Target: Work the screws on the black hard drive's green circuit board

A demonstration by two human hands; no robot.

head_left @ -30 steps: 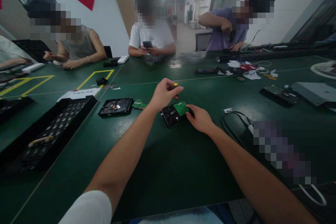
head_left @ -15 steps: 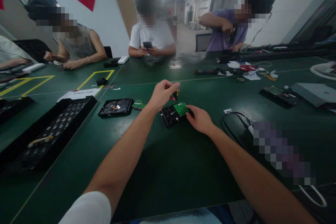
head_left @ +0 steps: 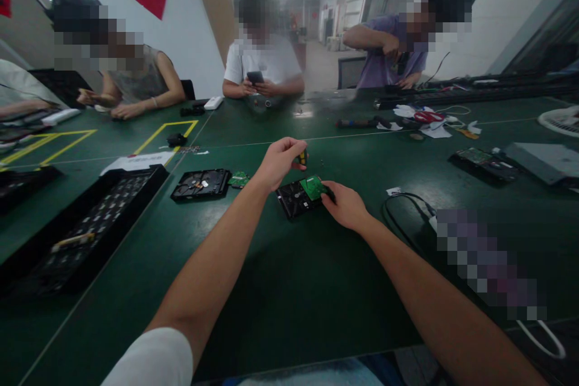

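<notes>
A black hard drive [head_left: 294, 200] lies on the green table in front of me, its green circuit board [head_left: 311, 187] facing up. Above the board, my left hand [head_left: 284, 163] pinches a small screwdriver [head_left: 303, 159] with a yellow and black handle. Its thin shaft is hard to see against the board. My right hand [head_left: 344, 204] is closed on the drive's right end, thumb and fingers at the board's edge. Something dark shows between those fingers, too small to name. To the left lie a second hard drive [head_left: 200, 184] and a loose green circuit board [head_left: 239, 179].
A long black tray [head_left: 85, 229] stands at left. On the right are a black cable [head_left: 402, 226], another drive [head_left: 482, 164] and a grey box [head_left: 543, 161]. Paper scraps and a dark tool [head_left: 357, 123] lie farther back. Several people sit across the table.
The screwdriver has risen slightly, and more of its yellow and black handle shows below my left fingers. My right hand and the hard drive hold almost the same place.
</notes>
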